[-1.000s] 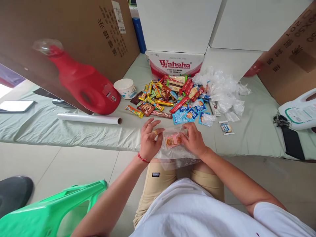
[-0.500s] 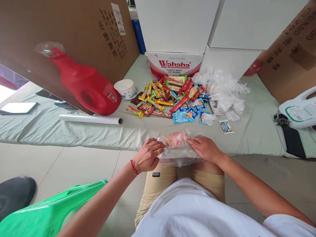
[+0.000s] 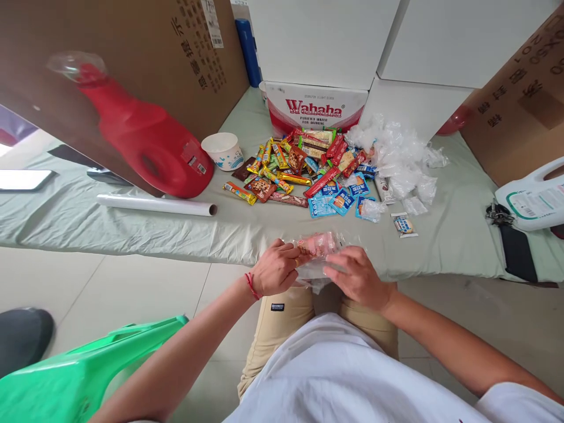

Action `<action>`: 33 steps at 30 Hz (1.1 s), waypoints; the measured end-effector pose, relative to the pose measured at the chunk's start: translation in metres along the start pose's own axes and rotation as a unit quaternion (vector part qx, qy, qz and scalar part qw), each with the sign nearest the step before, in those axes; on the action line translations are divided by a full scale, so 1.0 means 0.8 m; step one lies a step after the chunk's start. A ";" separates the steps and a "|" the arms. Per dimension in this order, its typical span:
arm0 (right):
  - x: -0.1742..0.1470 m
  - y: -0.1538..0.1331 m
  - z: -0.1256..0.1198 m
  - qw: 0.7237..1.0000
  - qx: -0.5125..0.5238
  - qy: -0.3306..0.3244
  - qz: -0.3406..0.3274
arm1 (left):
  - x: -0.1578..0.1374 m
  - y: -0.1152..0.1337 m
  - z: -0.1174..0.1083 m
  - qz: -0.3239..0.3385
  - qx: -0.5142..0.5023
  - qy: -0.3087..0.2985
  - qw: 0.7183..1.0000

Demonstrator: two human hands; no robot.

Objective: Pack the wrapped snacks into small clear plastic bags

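At the near edge of the cloth-covered surface, a pink wrapped snack packet (image 3: 318, 244) lies on a clear plastic bag (image 3: 315, 269). My left hand (image 3: 278, 268), with a red string bracelet and a ring, has its fingers closed on the packet's left end. Its fingertips are partly hidden. My right hand (image 3: 356, 276) is over the right side of the bag, just below the packet, fingers bent and apart, slightly blurred. Whether it touches the film I cannot make out.
Beyond my hands lie a pile of wrapped snacks (image 3: 304, 167) and crumpled clear bags (image 3: 403, 155). A paper bowl (image 3: 222, 153), red jug (image 3: 154, 147) and white roll (image 3: 156, 205) are left. A single packet (image 3: 403, 225), phone (image 3: 516, 252) and white jug (image 3: 535, 197) are right.
My right hand has come off the packet's right end and moved nearer to me and inward. My left hand has shifted slightly right, its fingers now bunched on the packet.
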State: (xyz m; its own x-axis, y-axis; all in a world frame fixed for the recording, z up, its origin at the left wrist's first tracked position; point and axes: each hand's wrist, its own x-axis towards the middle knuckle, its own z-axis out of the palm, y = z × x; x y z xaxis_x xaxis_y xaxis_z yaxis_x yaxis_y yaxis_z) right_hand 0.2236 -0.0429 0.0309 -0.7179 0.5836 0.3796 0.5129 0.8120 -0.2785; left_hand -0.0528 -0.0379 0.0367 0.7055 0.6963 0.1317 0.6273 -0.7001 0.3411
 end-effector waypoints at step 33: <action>0.113 0.081 0.024 0.924 0.189 -0.137 0.304 | 0.032 0.011 0.030 -0.553 -0.053 0.177 0.813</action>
State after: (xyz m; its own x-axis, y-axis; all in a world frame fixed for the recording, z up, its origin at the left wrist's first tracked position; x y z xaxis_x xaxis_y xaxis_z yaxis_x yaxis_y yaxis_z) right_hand 0.1827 0.0622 0.0300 -0.4691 0.8664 -0.1713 0.6970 0.2441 -0.6742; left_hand -0.0216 -0.0301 0.0206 -0.4200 0.9058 -0.0568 0.7685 0.3882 0.5086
